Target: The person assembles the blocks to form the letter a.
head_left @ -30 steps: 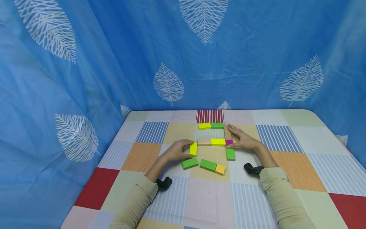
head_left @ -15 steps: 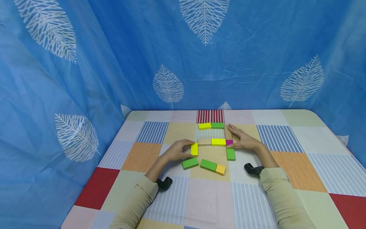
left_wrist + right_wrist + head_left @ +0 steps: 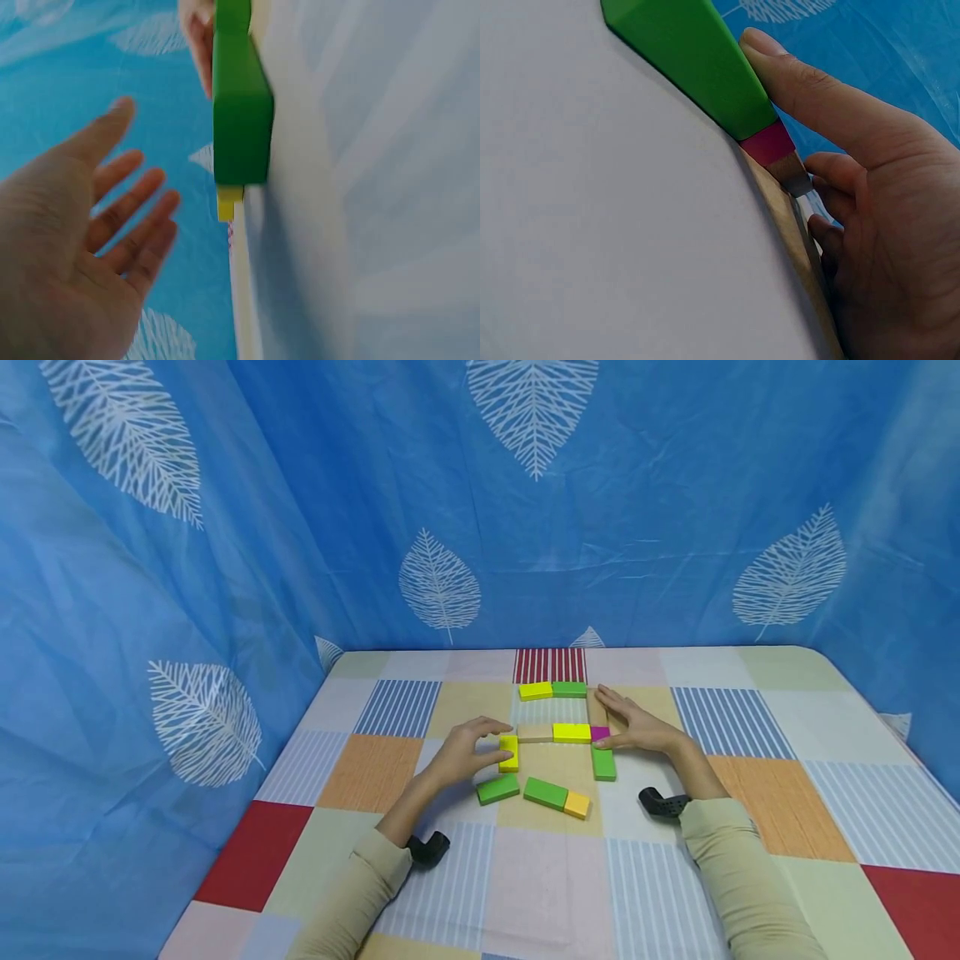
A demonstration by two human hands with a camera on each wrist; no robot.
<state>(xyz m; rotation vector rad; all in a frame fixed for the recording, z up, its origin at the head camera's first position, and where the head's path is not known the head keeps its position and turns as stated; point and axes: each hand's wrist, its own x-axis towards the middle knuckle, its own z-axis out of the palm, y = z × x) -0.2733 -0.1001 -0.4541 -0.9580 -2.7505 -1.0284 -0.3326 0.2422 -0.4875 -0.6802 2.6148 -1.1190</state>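
My left hand (image 3: 457, 756) hovers over a yellow block (image 3: 508, 763), its thumb overlapping the block in the head view. In the left wrist view its fingers (image 3: 127, 217) are spread apart with nothing between them, beside a green block (image 3: 241, 112). My right hand (image 3: 641, 727) rests along the right-hand column of blocks, its fingers loosely extended. Its thumb lies by a magenta block (image 3: 599, 732) and a green block (image 3: 603, 766), while the fingertips reach the far end of a plain wooden block (image 3: 596, 706). A middle row joins a wooden block (image 3: 535, 734) and a yellow block (image 3: 572, 733).
At the back, a yellow block (image 3: 536, 692) meets a green block (image 3: 569, 690). Nearer lie a slanted green block (image 3: 498, 789) and another green block (image 3: 546, 793) touching an orange block (image 3: 577, 804). The patchwork tablecloth (image 3: 547, 877) ends at a blue curtain (image 3: 637, 568).
My left hand has let go of the yellow block and lifted slightly, its thumb moving up over the block. My right hand and the blocks stay put.
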